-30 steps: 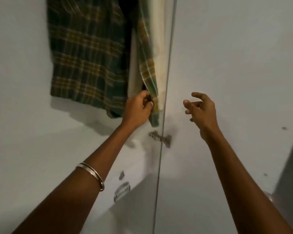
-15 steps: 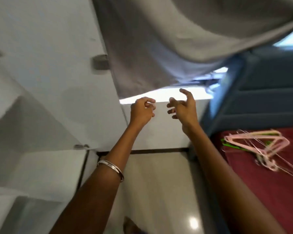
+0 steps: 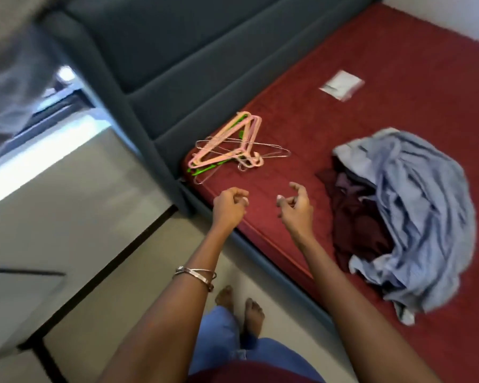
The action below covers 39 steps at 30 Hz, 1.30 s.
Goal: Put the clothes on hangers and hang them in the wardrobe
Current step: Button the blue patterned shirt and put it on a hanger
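A heap of pink, green and wire hangers (image 3: pixel 233 150) lies near the corner of the red mattress (image 3: pixel 398 78). To the right sits a pile of clothes: a light blue striped shirt (image 3: pixel 426 205) over a dark maroon garment (image 3: pixel 357 225). My left hand (image 3: pixel 228 207) hovers over the mattress edge, just below the hangers, fingers curled and holding nothing. Beside it, my right hand (image 3: pixel 295 205) is raised with fingers loosely bent, also holding nothing, left of the clothes pile. The wardrobe is out of view.
A dark grey-blue padded headboard (image 3: pixel 177 51) runs along the mattress's far side. A small white packet (image 3: pixel 340 84) lies on the mattress further back. Pale floor tiles (image 3: pixel 80 230) lie to the left. My bare feet (image 3: pixel 241 308) stand by the bed edge.
My view has swung from the wardrobe and the hanging plaid shirt down to the bed. My left hand has let go of the plaid shirt; both hands now hover over the mattress.
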Motion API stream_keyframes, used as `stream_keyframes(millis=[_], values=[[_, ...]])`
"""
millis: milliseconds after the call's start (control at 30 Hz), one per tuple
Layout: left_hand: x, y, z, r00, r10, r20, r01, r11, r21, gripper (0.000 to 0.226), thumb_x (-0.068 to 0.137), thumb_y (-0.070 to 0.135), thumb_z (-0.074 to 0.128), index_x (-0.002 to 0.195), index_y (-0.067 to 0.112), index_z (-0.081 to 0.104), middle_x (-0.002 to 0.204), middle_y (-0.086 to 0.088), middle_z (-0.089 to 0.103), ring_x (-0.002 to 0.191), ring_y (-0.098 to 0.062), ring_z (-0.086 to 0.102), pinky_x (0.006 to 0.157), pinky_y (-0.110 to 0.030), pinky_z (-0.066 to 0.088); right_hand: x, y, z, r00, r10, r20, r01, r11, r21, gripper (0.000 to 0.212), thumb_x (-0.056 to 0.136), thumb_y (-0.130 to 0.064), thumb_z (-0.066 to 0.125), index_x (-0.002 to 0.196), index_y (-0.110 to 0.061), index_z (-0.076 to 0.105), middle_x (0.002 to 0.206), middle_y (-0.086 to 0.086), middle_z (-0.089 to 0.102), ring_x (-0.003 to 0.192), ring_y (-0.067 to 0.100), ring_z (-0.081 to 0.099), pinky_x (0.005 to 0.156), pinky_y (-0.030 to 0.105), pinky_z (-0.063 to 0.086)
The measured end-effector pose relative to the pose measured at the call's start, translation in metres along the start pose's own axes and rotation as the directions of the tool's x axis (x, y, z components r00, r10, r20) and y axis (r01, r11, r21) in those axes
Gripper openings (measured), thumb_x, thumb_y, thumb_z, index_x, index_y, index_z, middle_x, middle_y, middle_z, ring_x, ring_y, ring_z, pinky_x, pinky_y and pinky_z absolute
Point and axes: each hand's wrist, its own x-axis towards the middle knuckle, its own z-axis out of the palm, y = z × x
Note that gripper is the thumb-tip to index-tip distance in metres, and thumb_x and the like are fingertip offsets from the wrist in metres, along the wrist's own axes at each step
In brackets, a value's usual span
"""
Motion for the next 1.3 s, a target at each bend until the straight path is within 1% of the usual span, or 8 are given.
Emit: stream_keyframes(millis=[367, 467, 700, 867, 1000, 1133, 1233, 1300], values=[[0.068, 0.016, 0.135, 0.934, -0.080, 0.347, 0.026, 0.987, 0.158, 0.012, 0.087, 0.000, 0.058, 0.088, 0.009, 0.067, 0.068, -0.003, 0.064, 0.038, -0.002, 0.053, 0.069, -0.033, 0.055, 0.053, 0.084, -0.125, 0.870, 0.246, -0.427, -0.280, 0.960, -0.018, 0.029, 0.088, -0.019, 0.065, 0.116, -0.016, 0.057, 0.067, -0.006, 0.060, 0.080, 0.029, 0.066, 0.086, 0.045, 0.051], [0.080, 0.034, 0.159, 0.905, -0.139, 0.401, 0.088, 0.986, 0.143, 0.014, 0.089, 0.001, 0.055, 0.095, 0.008, 0.066, 0.065, -0.001, 0.063, 0.041, -0.006, 0.053, 0.050, -0.026, 0.050, 0.073, 0.090, -0.164, 0.831, 0.262, -0.490, -0.337, 0.939, -0.070, 0.028, 0.088, -0.015, 0.066, 0.114, -0.005, 0.059, 0.071, -0.005, 0.059, 0.086, 0.027, 0.063, 0.088, 0.039, 0.048], [0.105, 0.074, 0.209, 0.859, -0.295, 0.418, 0.304, 0.952, 0.048, 0.012, 0.093, 0.007, 0.052, 0.091, 0.017, 0.059, 0.073, 0.000, 0.064, 0.050, -0.008, 0.056, 0.043, -0.018, 0.039, 0.159, 0.123, -0.230, 0.909, 0.155, -0.387, -0.378, 0.696, -0.610, 0.046, 0.086, -0.028, 0.068, 0.126, -0.010, 0.053, 0.125, 0.017, 0.052, 0.121, 0.036, 0.045, 0.098, 0.048, 0.037], [0.114, 0.093, 0.248, 0.823, -0.433, 0.368, 0.481, 0.875, -0.047, 0.013, 0.094, 0.010, 0.052, 0.090, 0.019, 0.061, 0.075, 0.002, 0.066, 0.054, -0.009, 0.059, 0.052, -0.022, 0.044, 0.201, 0.140, -0.250, 0.945, 0.160, -0.287, -0.328, 0.474, -0.817, 0.032, 0.091, -0.028, 0.060, 0.118, -0.013, 0.060, 0.120, 0.014, 0.057, 0.116, 0.035, 0.047, 0.096, 0.052, 0.033], [0.120, 0.106, 0.273, 0.807, -0.472, 0.354, 0.545, 0.827, -0.138, 0.011, 0.096, 0.024, 0.053, 0.099, 0.018, 0.062, 0.081, 0.002, 0.068, 0.064, -0.012, 0.061, 0.058, -0.026, 0.048, 0.212, 0.132, -0.247, 0.951, 0.094, -0.295, -0.227, 0.859, -0.458, 0.013, 0.089, -0.010, 0.052, 0.080, -0.009, 0.061, 0.074, 0.012, 0.060, 0.075, 0.028, 0.059, 0.070, 0.037, 0.043], [0.125, 0.137, 0.293, 0.750, -0.426, 0.506, 0.604, 0.753, -0.261, 0.041, 0.093, 0.054, 0.046, 0.090, 0.018, 0.064, 0.082, 0.000, 0.066, 0.072, -0.014, 0.062, 0.065, -0.028, 0.048, 0.186, 0.064, -0.227, 0.981, 0.055, 0.186, -0.102, 0.962, 0.254, 0.027, 0.088, 0.003, 0.052, 0.071, -0.019, 0.052, 0.057, -0.015, 0.049, 0.056, -0.005, 0.043, 0.057, 0.017, 0.037], [0.130, 0.161, 0.295, 0.652, -0.331, 0.682, 0.605, 0.769, -0.206, 0.049, 0.078, 0.057, 0.066, 0.089, 0.009, 0.067, 0.084, -0.009, 0.066, 0.073, -0.021, 0.062, 0.069, -0.034, 0.052, 0.158, 0.033, -0.208, 0.729, -0.043, 0.683, -0.125, 0.973, 0.195, 0.029, 0.093, 0.002, 0.054, 0.080, -0.023, 0.058, 0.066, -0.024, 0.059, 0.063, -0.010, 0.051, 0.064, 0.008, 0.039], [0.132, 0.172, 0.293, 0.687, -0.272, 0.674, 0.486, 0.861, -0.148, 0.032, 0.081, 0.025, 0.072, 0.103, 0.002, 0.068, 0.088, -0.012, 0.071, 0.077, -0.023, 0.068, 0.076, -0.037, 0.057, 0.159, 0.039, -0.205, 0.523, -0.066, 0.850, 0.072, 0.997, 0.033, 0.016, 0.093, -0.003, 0.059, 0.091, -0.017, 0.065, 0.085, -0.025, 0.066, 0.076, -0.010, 0.057, 0.074, 0.010, 0.043]])
